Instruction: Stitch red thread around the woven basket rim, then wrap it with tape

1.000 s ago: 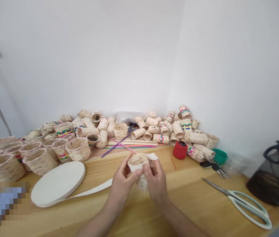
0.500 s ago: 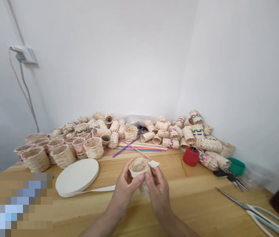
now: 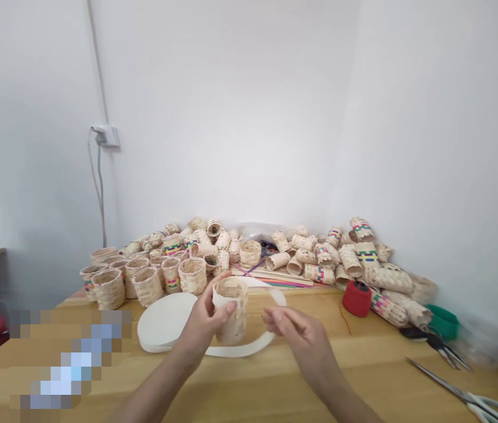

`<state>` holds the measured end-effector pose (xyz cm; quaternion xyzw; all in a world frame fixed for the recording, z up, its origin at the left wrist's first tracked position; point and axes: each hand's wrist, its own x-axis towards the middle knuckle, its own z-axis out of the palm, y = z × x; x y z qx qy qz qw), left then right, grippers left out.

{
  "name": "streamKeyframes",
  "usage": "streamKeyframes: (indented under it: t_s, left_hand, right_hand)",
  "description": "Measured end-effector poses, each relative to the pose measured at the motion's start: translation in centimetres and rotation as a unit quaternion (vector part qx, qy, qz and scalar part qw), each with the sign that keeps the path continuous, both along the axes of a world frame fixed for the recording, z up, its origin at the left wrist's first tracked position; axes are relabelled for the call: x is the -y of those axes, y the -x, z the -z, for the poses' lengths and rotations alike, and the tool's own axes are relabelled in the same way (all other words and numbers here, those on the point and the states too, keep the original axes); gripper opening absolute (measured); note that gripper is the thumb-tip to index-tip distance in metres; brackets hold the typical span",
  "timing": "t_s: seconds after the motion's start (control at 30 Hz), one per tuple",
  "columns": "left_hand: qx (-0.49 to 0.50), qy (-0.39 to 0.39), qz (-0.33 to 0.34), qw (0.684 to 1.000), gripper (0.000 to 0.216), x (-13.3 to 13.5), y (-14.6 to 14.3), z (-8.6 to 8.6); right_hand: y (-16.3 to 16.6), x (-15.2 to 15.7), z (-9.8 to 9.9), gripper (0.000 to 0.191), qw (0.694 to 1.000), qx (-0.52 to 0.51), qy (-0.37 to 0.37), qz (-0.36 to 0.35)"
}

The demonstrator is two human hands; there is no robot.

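My left hand (image 3: pixel 202 325) is closed around a small woven basket (image 3: pixel 231 310), holding it upright above the wooden table (image 3: pixel 354 376). A white tape strip (image 3: pixel 249 350) curves from the basket's rim around to a flat white roll (image 3: pixel 164 320) lying behind it. My right hand (image 3: pixel 304 339) is just right of the basket, fingers pinched near the strip's loop. Whether it grips the strip is unclear.
A heap of small woven baskets (image 3: pixel 301 255) lies along the back wall, with upright ones (image 3: pixel 143 282) at left. Coloured strips (image 3: pixel 275 279), a red thread spool (image 3: pixel 357 298), a green lid (image 3: pixel 443 320) and scissors (image 3: pixel 469 396) lie at right. A blurred patch (image 3: pixel 72 358) covers the left front.
The view has swung left and up. My right hand has come off the basket and moved right, and the tape now bows out in a loop. My left hand still holds the basket.
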<state>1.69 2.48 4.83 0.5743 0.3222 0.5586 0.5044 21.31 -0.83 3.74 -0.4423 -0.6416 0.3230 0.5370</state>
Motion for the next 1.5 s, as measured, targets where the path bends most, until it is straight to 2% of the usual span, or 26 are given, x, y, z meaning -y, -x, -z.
streamKeyframes:
  t_s: [0.1, 0.17, 0.27, 0.37, 0.43, 0.5, 0.6, 0.73, 0.9, 1.17, 1.5]
  left_hand:
    - [-0.089, -0.024, -0.021, 0.996, 0.076, 0.7, 2.4, -0.9]
    - [-0.128, -0.043, -0.027, 0.99, 0.072, 1.2, 3.3, -1.2]
    - [-0.138, -0.056, 0.019, 0.989, 0.075, 1.7, 4.1, -1.4]
    - [-0.099, -0.047, 0.077, 0.991, 0.081, 1.9, 4.8, -1.2]
    - [-0.082, -0.035, 0.105, 0.99, 0.084, 1.9, 5.4, -0.8]
    - [-0.07, -0.028, 0.126, 0.989, 0.087, 1.9, 6.1, -0.4]
    - [-0.051, -0.028, 0.127, 0.99, 0.09, 1.9, 6.8, 0.5]
    - [-0.022, -0.019, 0.117, 0.993, 0.09, 1.9, 6.8, 1.6]
    - [0.038, -0.004, 0.152, 0.988, 0.097, 2.5, 6.2, 2.5]
    - [0.109, 0.007, 0.126, 0.986, 0.091, 3.3, 6.0, 2.8]
    - [0.09, -0.021, 0.078, 0.993, 0.085, 3.8, 5.6, 2.6]
  right_hand:
    - [-1.3, 0.1, -1.3, 0.041, 0.993, 0.039, -0.043, 0.098]
    - [-1.1, -0.6, -2.1, 0.035, 0.991, 0.055, -0.08, 0.095]
    - [0.9, -2.1, -2.4, 0.037, 0.996, 0.039, -0.045, -0.066]
    - [3.5, -3.3, -1.5, 0.045, 0.97, 0.022, 0.035, -0.238]
    - [4.7, -3.4, -1.0, 0.054, 0.952, 0.035, 0.071, -0.295]
    - [5.1, -3.2, -0.9, 0.059, 0.945, 0.059, 0.089, -0.31]
    - [4.8, -2.6, -1.7, 0.052, 0.955, 0.087, 0.072, -0.273]
    - [4.0, -2.0, -3.2, 0.039, 0.974, 0.123, 0.026, -0.189]
    - [3.3, -1.5, -3.8, 0.03, 0.975, 0.193, -0.021, -0.111]
    - [3.3, -1.1, -3.2, 0.026, 0.968, 0.228, -0.079, -0.062]
    - [3.0, -0.5, -3.4, 0.026, 0.974, 0.203, -0.084, -0.05]
